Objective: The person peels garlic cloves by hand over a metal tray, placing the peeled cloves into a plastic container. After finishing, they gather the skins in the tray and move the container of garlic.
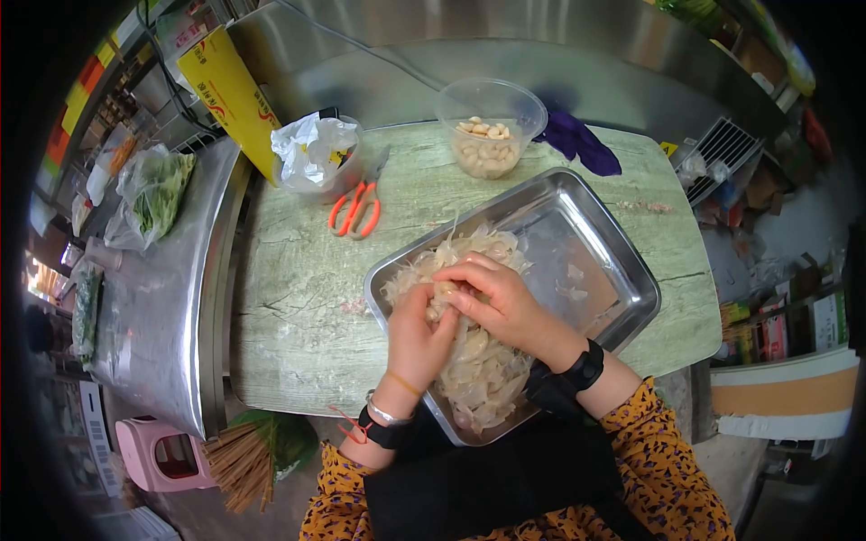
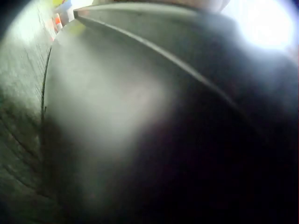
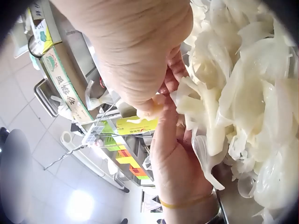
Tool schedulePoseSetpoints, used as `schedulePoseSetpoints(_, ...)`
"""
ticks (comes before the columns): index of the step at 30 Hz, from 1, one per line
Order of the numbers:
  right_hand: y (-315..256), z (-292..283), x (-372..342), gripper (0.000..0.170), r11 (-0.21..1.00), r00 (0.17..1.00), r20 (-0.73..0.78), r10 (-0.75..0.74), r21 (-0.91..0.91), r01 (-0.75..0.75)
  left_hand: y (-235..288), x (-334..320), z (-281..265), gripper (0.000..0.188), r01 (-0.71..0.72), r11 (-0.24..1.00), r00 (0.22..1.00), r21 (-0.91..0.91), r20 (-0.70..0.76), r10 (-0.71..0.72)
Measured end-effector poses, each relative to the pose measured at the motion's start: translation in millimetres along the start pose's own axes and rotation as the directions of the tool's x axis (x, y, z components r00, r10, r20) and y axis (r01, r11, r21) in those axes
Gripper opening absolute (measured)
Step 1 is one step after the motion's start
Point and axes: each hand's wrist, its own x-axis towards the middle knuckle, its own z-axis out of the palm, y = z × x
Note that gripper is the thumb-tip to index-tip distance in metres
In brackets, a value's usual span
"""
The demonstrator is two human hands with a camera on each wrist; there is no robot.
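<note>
Both hands meet over the left part of a metal tray (image 1: pixel 591 239), above a heap of pale, papery garlic skins (image 1: pixel 492 383). The left hand (image 1: pixel 417 329) pinches a garlic clove (image 1: pixel 447 289) between thumb and fingers. From the other side the right hand (image 1: pixel 505 305) pinches the same clove, its thumb and fingertips against the left hand's. In the right wrist view the right hand (image 3: pixel 135 51) covers most of the clove, and damp skins (image 3: pixel 254 93) fill the right side. Peeled garlic cloves (image 1: pixel 485 160) sit in a clear plastic tub (image 1: pixel 534 117) behind the tray.
Orange-handled scissors (image 1: pixel 361 209) lie left of the tray. Behind them stands a plastic container (image 1: pixel 302 180) with a crumpled white bag. A purple cloth (image 1: pixel 582 144) is at the back right. The metal counter (image 1: pixel 171 279) borders the table's left side.
</note>
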Motion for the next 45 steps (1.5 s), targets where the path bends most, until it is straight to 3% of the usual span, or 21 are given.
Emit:
schedulePoseSetpoints(5,1,9,-1,0.020,0.993,0.997,-0.045,-0.059,-0.105,0.054,-2,-4,0,0.025,-0.136,0.983,0.989,0.122,-0.035,0.141)
schedulePoseSetpoints(7,-4,8,-1,0.021,0.993,0.995,-0.038,0.087,0.083,-0.084,-2,-4,0,0.023,-0.195,0.968,0.980,0.157,-0.018,0.200)
schedulePoseSetpoints(11,14,7,-4,0.026,0.960,0.991,-0.040,0.128,0.255,-0.114,2,-4,3,0.021,-0.203,0.974,0.978,0.102,-0.025,0.207)
schedulePoseSetpoints(13,9,-1,-1,0.027,0.631,0.889,0.266,0.372,0.630,-0.452,3,-5,3,0.020,-0.199,0.980,0.979,0.025,-0.028,0.200)
schedulePoseSetpoints(14,11,-2,-1,0.027,0.631,0.890,0.261,0.373,0.632,-0.450,2,-5,3,0.020,-0.201,0.979,0.979,0.026,-0.023,0.201)
schedulePoseSetpoints(16,17,-3,-2,0.028,0.404,0.845,0.351,0.404,0.760,-0.509,2,-5,2,0.021,-0.203,0.977,0.979,0.064,-0.002,0.204)
schedulePoseSetpoints(17,20,-4,-2,0.028,0.404,0.845,0.348,0.406,0.761,-0.507,-2,-5,2,0.021,-0.204,0.977,0.979,0.063,0.002,0.205)
schedulePoseSetpoints(19,24,-5,-2,0.030,0.334,0.837,0.415,0.356,0.780,-0.529,-8,-4,0,0.023,-0.041,0.978,0.996,-0.206,0.070,0.056)
schedulePoseSetpoints(20,24,-8,-2,0.030,0.334,0.838,0.414,0.356,0.781,-0.528,-8,-6,0,0.023,-0.041,0.978,0.996,-0.206,0.071,0.057)
schedulePoseSetpoints(22,24,-10,-2,0.027,0.292,0.819,0.452,0.354,0.778,-0.556,2,-10,-5,0.021,0.169,0.896,0.973,-0.410,0.217,-0.083)
schedulePoseSetpoints(23,23,-10,-2,0.027,0.290,0.819,0.453,0.353,0.779,-0.556,4,-10,-8,0.021,0.170,0.897,0.972,-0.409,0.217,-0.086)
schedulePoseSetpoints(25,19,-10,-1,0.022,0.258,0.816,0.429,0.386,0.800,-0.543,6,-9,-12,0.021,0.386,0.721,0.915,-0.575,0.339,-0.219)
schedulePoseSetpoints(29,18,-8,-1,0.020,0.304,0.798,0.458,0.392,0.754,-0.583,8,-8,-13,0.019,0.388,0.743,0.916,-0.545,0.321,-0.242)
schedulePoseSetpoints(31,13,-4,0,0.020,0.603,0.866,0.276,0.416,0.630,-0.490,7,-7,-14,0.023,0.360,0.806,0.922,-0.470,0.309,-0.232)
schedulePoseSetpoints(32,13,-1,-1,0.020,0.602,0.866,0.273,0.418,0.630,-0.490,6,-7,-12,0.023,0.361,0.806,0.921,-0.469,0.312,-0.232)
schedulePoseSetpoints(34,13,5,-2,0.024,0.762,0.937,0.168,0.305,0.547,-0.346,2,-7,-10,0.020,0.282,0.869,0.953,-0.406,0.221,-0.206)
schedulePoseSetpoints(35,14,2,-1,0.024,0.761,0.938,0.167,0.305,0.550,-0.345,0,-8,-10,0.020,0.283,0.870,0.953,-0.404,0.221,-0.207)
schedulePoseSetpoints(37,14,-7,-2,0.031,0.634,0.880,0.269,0.392,0.614,-0.470,-1,-8,-11,0.017,0.215,0.917,0.965,-0.337,0.216,-0.147)
schedulePoseSetpoints(41,11,-8,-2,0.037,0.569,0.849,0.261,0.460,0.647,-0.507,10,-8,-10,0.016,0.201,0.905,0.965,-0.376,0.236,-0.116)
schedulePoseSetpoints(43,7,-10,0,0.039,0.534,0.768,0.163,0.620,0.630,-0.564,7,-9,-12,0.018,0.243,0.892,0.958,-0.381,0.241,-0.158)
schedulePoseSetpoints(45,20,-15,-2,0.037,0.555,0.796,0.075,0.601,0.678,-0.482,7,-10,-13,0.018,0.226,0.886,0.960,-0.405,0.245,-0.133)
